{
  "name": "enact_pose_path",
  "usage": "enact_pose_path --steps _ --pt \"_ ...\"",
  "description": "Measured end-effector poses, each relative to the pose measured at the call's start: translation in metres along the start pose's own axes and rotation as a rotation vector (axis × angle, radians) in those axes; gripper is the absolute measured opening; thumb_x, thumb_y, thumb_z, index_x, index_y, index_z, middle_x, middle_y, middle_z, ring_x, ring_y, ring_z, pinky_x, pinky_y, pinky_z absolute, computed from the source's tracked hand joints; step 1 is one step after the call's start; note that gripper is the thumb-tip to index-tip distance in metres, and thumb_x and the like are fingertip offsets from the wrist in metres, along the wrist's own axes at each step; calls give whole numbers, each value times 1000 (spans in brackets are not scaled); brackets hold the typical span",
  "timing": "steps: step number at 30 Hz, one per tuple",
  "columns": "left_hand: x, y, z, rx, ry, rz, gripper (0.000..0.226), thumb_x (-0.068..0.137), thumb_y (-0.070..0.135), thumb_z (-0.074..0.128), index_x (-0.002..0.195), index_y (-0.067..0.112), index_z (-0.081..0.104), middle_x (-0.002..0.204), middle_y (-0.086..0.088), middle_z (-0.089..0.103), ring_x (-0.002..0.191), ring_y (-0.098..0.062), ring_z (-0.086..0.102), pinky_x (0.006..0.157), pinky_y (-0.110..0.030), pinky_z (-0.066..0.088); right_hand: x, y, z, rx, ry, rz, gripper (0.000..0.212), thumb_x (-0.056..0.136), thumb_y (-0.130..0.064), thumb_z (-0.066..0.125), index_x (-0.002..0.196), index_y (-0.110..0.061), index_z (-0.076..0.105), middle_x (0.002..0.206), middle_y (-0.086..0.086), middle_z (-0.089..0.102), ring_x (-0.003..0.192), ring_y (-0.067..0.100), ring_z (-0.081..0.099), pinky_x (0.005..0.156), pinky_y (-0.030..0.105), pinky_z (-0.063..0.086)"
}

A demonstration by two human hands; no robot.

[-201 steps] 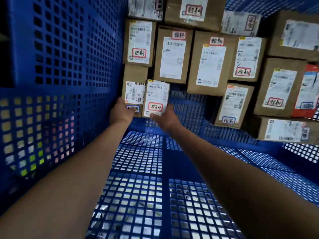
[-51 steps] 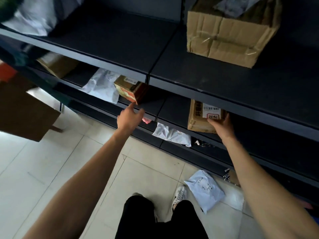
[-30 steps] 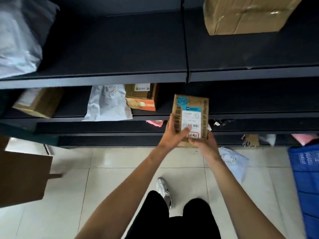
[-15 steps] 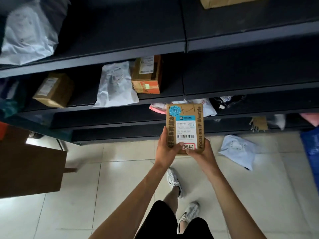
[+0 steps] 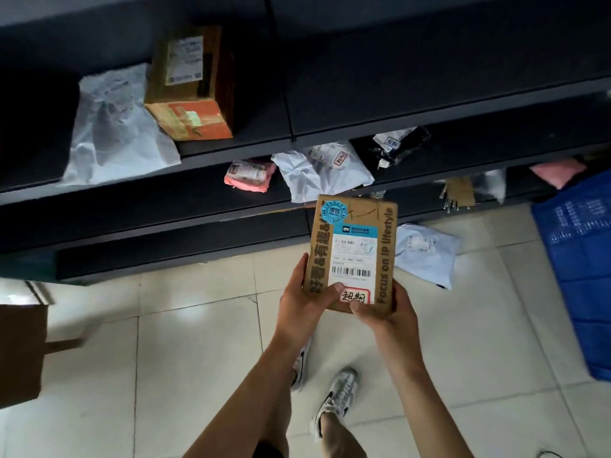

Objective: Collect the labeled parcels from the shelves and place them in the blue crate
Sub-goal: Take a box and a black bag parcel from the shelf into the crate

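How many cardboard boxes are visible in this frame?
2: one cardboard box held in both hands, another with an orange end on the upper shelf. Deeper shelf areas are dark; more may be hidden.

Open tiled floor [image 5: 198, 358] lies below and left of the held box [image 5: 353, 256]. To the right, the way toward the blue crate [image 5: 582, 276] is open above a pale mailer [image 5: 426, 252] lying on the floor. Dark shelves [image 5: 396, 127] block the way ahead, their edges crowded with loose bags.
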State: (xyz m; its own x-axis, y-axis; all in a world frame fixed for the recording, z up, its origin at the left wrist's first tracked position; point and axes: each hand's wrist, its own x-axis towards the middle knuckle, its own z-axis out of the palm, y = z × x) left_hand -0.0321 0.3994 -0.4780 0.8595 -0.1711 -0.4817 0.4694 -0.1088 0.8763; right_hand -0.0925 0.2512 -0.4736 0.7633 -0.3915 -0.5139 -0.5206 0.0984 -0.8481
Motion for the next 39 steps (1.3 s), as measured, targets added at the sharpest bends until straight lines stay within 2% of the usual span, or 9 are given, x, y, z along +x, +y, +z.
enact_pose_path --steps 7,12,18,22,27,30,35,37,39 --pt "102 -69 10 -2 -50 12 56 87 11 73 134 30 51 123 -1 70 109 -29 69 86 -55 56 96 77 23 119 -20 -109 65 75 -18 76 134 -26 53 119 -6 72 108 12 69 90 33 54" --pt "157 -107 10 9 -65 7 62 85 16 74 137 36 48 124 -1 70 110 -29 69 88 -55 55 153 114 37 175 -27 -136 56 79 -1 78 129 -14 56 110 -1 75 98 16 73 77 15 54" --pt "186 -88 13 -28 35 -78 36 100 31 54 134 42 49 120 18 68 107 2 64 83 -13 49 175 110 37 257 61 -104 65 71 5 79 129 -16 59 107 3 76 96 17 73 75 14 54" --pt "245 -76 8 104 95 -216 52 100 37 50 150 32 34 143 6 49 131 -16 47 110 -39 38 183 93 26 218 118 -110 64 71 6 83 127 -17 61 103 0 77 93 12 74 75 13 54" --pt "335 -58 5 259 141 -197 58 96 23 59 148 15 34 143 -7 51 128 -26 51 92 -29 40 191 91 1 215 190 -102 72 65 -34 90 130 -21 60 108 -3 76 98 14 73 86 23 56" --pt "384 -43 30 214 89 -248 50 95 27 59 142 19 44 137 -5 55 119 -25 56 89 -33 47 192 102 -12 232 275 -69 60 69 -15 80 127 -22 62 107 -4 76 98 16 73 83 22 57" --pt "416 -26 113 -81 -108 -499 18 94 40 61 98 23 58 105 -6 64 103 -23 62 93 -44 50 197 117 -33 334 427 34 58 73 6 76 124 -18 63 102 -4 77 96 22 73 83 32 59" --pt "429 -19 145 -174 -127 -518 32 93 44 61 109 17 54 100 -8 61 94 -22 61 99 -45 47 201 120 -42 373 456 38 58 69 2 77 122 -17 64 103 0 77 93 20 73 85 34 58" --pt "451 -18 174 -249 -111 -553 52 92 50 59 128 16 46 113 -11 54 106 -26 57 98 -45 46 206 127 -57 432 494 30 59 64 -2 75 121 -14 64 106 7 76 91 19 73 84 31 58"
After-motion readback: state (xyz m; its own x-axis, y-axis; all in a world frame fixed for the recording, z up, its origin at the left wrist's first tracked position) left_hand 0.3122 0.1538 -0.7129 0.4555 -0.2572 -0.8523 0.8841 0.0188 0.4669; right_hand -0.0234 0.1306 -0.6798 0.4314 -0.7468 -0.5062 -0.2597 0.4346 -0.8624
